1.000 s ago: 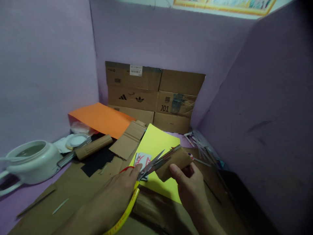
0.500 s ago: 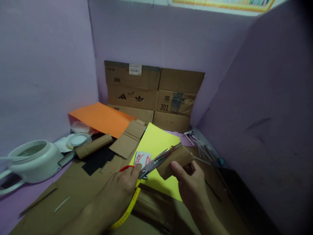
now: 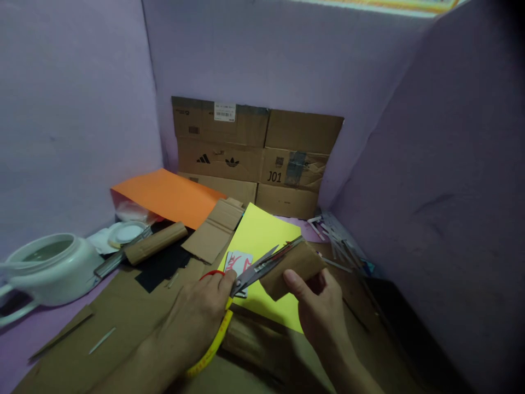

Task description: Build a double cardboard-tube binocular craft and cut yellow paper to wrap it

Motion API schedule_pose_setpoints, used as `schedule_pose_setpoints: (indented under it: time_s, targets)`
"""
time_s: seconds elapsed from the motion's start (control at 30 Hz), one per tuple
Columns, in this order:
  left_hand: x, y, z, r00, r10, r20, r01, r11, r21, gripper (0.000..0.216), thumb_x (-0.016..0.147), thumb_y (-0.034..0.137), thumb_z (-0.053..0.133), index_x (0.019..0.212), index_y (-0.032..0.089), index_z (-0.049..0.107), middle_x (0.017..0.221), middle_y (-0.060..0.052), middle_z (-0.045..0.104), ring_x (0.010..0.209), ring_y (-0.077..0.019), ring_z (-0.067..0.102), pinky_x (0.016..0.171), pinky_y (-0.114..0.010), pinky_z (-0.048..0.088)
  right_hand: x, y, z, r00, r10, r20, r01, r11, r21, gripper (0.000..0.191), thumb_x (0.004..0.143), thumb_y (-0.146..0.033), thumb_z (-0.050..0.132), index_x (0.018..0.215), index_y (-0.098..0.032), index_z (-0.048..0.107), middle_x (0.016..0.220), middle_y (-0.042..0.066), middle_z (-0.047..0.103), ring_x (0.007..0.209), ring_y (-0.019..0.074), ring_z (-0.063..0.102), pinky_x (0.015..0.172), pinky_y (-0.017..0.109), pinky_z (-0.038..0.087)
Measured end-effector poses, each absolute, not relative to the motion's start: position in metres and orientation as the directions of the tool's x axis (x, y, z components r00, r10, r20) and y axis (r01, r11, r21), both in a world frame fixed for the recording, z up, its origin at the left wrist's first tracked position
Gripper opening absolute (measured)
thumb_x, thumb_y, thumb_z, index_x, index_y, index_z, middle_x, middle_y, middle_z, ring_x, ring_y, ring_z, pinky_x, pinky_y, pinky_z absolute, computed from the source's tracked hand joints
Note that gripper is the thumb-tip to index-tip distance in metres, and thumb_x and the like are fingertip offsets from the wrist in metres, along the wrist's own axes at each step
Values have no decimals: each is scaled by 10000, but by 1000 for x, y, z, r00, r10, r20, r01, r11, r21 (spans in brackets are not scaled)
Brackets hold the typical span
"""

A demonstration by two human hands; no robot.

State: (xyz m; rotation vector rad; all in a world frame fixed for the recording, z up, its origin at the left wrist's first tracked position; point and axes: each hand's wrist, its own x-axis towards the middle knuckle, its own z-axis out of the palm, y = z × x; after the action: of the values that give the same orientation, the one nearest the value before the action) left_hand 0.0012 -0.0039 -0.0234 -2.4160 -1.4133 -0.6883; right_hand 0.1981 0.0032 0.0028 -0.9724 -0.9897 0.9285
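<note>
My left hand (image 3: pixel 200 306) is closed around the handles of a pair of scissors (image 3: pixel 248 276), whose visible handle loop is red. A yellow strip with red marks (image 3: pixel 215 345) hangs beside that hand. The scissor blades are parted and lie along the upper edge of a curved piece of brown cardboard (image 3: pixel 289 271). My right hand (image 3: pixel 322 301) grips this cardboard, thumb on the near face and fingers behind. Below the hands lie a yellow sheet (image 3: pixel 264 230) and a white card with red writing (image 3: pixel 238 261).
To the left are a white pot (image 3: pixel 53 268), a brown cardboard roll (image 3: pixel 156 243), black paper (image 3: pixel 162 271) and an orange sheet (image 3: pixel 168 197). A flattened carton (image 3: pixel 250 156) leans on the back wall. Thin strips (image 3: pixel 338 235) lie at the right, by a dark tray-like object (image 3: pixel 402 317).
The view has shifted slightly, so most things sit a little higher and further left. Both hands keep their holds, and the blades remain at the cardboard's upper edge.
</note>
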Motion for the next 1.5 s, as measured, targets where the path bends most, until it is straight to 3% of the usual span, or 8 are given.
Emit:
schedule_pose_setpoints:
  time_s: [0.13, 0.33, 0.43, 0.6, 0.8, 1.03, 1.33, 1.5]
  targets:
    - [0, -6, -23, 482, 759, 439, 862, -501, -80, 338, 855, 98, 425, 1176, 144, 521, 766, -68, 655, 636, -210, 614, 566, -297, 466, 196, 3, 2, 300, 922, 247, -174, 307, -936, 353, 628, -380, 774, 884, -176, 641, 838, 76, 723, 803, 247, 651, 697, 347, 515]
    - [1, -15, -13, 411, 885, 220, 867, -454, 205, 414, 801, 73, 420, 1184, 194, 520, 871, -68, 673, 793, -212, 642, 710, -302, 505, 199, 5, 3, 299, 922, 244, -153, 299, -942, 353, 613, -390, 777, 856, -174, 639, 811, 71, 719, 783, 249, 650, 673, 342, 511]
    - [2, -14, -11, 402, 887, 226, 846, -454, 279, 401, 802, 101, 434, 1179, 200, 532, 914, -72, 675, 853, -217, 635, 766, -316, 506, 201, 5, 2, 285, 924, 254, -148, 304, -941, 355, 618, -386, 779, 868, -174, 643, 818, 69, 726, 790, 252, 656, 682, 345, 513]
    - [4, -9, -15, 382, 880, 283, 852, -454, 260, 428, 847, 97, 381, 1242, 211, 498, 1000, -78, 671, 881, -219, 632, 779, -332, 505, 197, 2, 0, 194, 954, 227, -172, 261, -950, 368, 627, -346, 789, 931, -192, 652, 861, 50, 739, 795, 238, 671, 705, 345, 531]
    - [3, -12, -19, 391, 854, 343, 873, -462, 155, 426, 780, 104, 467, 1197, 173, 524, 917, -91, 679, 785, -269, 641, 675, -382, 505, 190, -3, 1, 205, 958, 201, -186, 240, -953, 366, 614, -350, 789, 917, -197, 653, 862, 54, 744, 811, 251, 683, 716, 363, 546]
    - [2, -14, -8, 432, 864, 257, 846, -487, 216, 400, 806, 72, 421, 1173, 192, 523, 874, -67, 674, 816, -211, 643, 727, -299, 501, 193, 0, 1, 212, 957, 199, -148, 233, -961, 363, 611, -359, 781, 904, -190, 648, 832, 50, 745, 784, 251, 682, 688, 356, 544]
    - [7, -9, -20, 405, 819, 406, 879, -471, 74, 386, 812, 110, 423, 1185, 162, 507, 928, -114, 672, 761, -250, 640, 660, -367, 515, 189, -6, 3, 148, 955, 258, -65, 270, -961, 308, 662, -347, 739, 913, -197, 642, 834, 51, 743, 765, 236, 687, 657, 331, 544]
    - [8, -18, -14, 359, 894, 270, 884, -418, 211, 402, 792, 84, 418, 1169, 179, 519, 875, -72, 667, 768, -207, 636, 708, -321, 504, 189, -5, 0, 144, 956, 255, -40, 264, -964, 312, 668, -358, 742, 908, -186, 640, 838, 60, 741, 775, 239, 685, 667, 340, 549]
